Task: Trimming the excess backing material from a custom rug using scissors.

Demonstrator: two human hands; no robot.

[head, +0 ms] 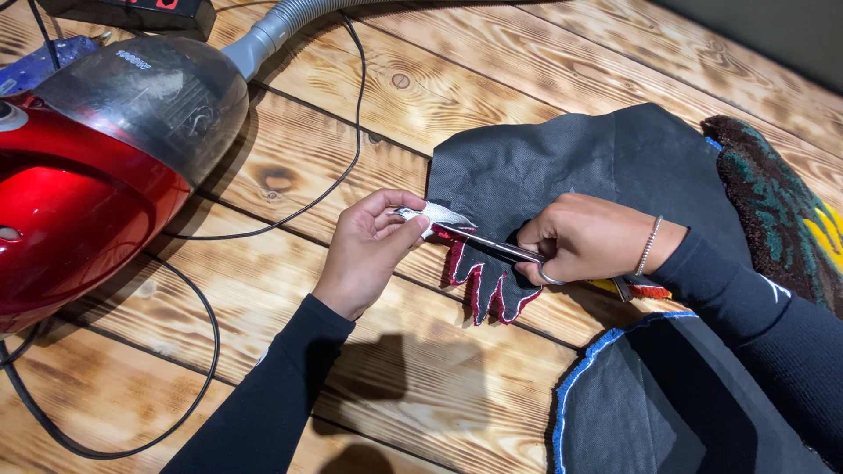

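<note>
Two hands meet at the middle of the wooden table point(421, 369), and the trimming is on. The left hand point(369, 250) is pinched shut on a small white flap of backing cloth point(439, 213), thumb and forefinger pulling it up and away from the work. The right hand point(584, 239) is closed around a pair of scissors point(492, 243), fingers through the loop handle, slim blades pointing left and running right up to that white flap. Underneath lies the tufted piece point(562, 175), face down, its dark grey backing showing and a red-edged, finger-like fringe point(487, 290) hanging toward the person.

The step in hand looks like cutting excess cloth from the edge of the piece. By my reading, the next snip calls for steady tension from the left hand and blades kept just outside the red yarn, not into it.

Off to the left sits a red vacuum cleaner point(79, 184) with its grey hose point(281, 26) and black cord point(202, 342) looping over the boards. A second rug piece with a blue edge point(667, 404) lies bottom right, and a green and yellow tufted rug point(781, 219) sits at the far right.
</note>
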